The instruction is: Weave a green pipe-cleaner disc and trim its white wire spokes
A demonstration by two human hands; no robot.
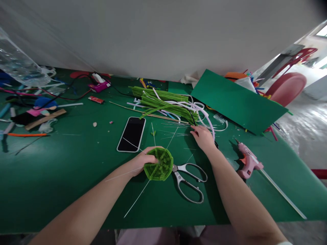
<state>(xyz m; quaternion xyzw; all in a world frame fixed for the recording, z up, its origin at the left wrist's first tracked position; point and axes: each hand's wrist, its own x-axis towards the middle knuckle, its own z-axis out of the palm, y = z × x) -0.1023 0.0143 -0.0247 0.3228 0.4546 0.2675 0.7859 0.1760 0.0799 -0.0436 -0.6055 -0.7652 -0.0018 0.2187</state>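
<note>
A round green fuzzy piece (160, 165), with thin wires sticking out around it, is gripped by my left hand (144, 160), thumb on top. My right hand (201, 136) reaches to the right end of the green pipe cleaner bundles (166, 103), its fingers bent close together beside loose thin wires (176, 131); what its fingertips hold, if anything, is too small to make out. Scissors (190, 182) lie on the green table (84, 190), their blades partly hidden by the green piece. Pale purple and white strips (208, 117) curl past my right hand.
A phone (131, 134) lies left of the wires. On the right are a pink glue gun (247, 161) with a long glue stick and a green sheet (237, 102). A doll-like figure (38, 109), cables and a clear plastic container (20, 61) sit at the left.
</note>
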